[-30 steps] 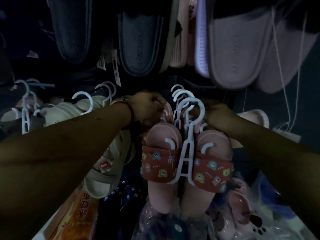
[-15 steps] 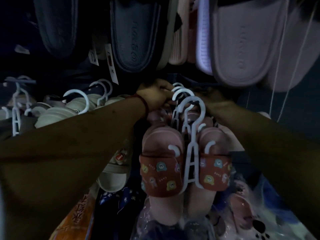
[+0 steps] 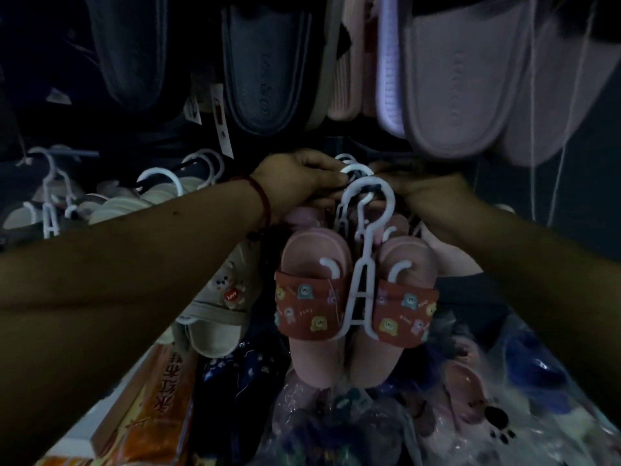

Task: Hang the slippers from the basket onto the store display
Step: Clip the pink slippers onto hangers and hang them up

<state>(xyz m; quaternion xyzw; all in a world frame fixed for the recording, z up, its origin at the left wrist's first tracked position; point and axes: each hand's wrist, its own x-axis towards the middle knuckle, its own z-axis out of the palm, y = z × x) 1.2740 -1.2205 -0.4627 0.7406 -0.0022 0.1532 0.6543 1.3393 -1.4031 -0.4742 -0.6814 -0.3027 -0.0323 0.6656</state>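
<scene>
A pair of pink slippers [image 3: 316, 260] with red cartoon-print straps hangs on a white plastic hanger [image 3: 361, 274] in the middle of the view. Its hook sits among several other white hooks on a dark display peg. My left hand [image 3: 299, 183] grips the bunch of hooks from the left, fingers curled round them. My right hand [image 3: 426, 190] reaches in from the right behind the hooks; its fingers are in shadow and hidden, so its hold is unclear. More pink slippers hang behind the front pair.
Large dark grey slippers [image 3: 265, 68] and lilac slippers [image 3: 457, 82] hang overhead. Cream slippers [image 3: 221, 297] on white hangers fill the left peg. Below lie plastic-wrapped slippers [image 3: 470, 391] and an orange printed box [image 3: 161, 391].
Both hands and the hanging pink pair have risen in the view and moved closer to the peg. The left hand's fingers now close round the top hooks.
</scene>
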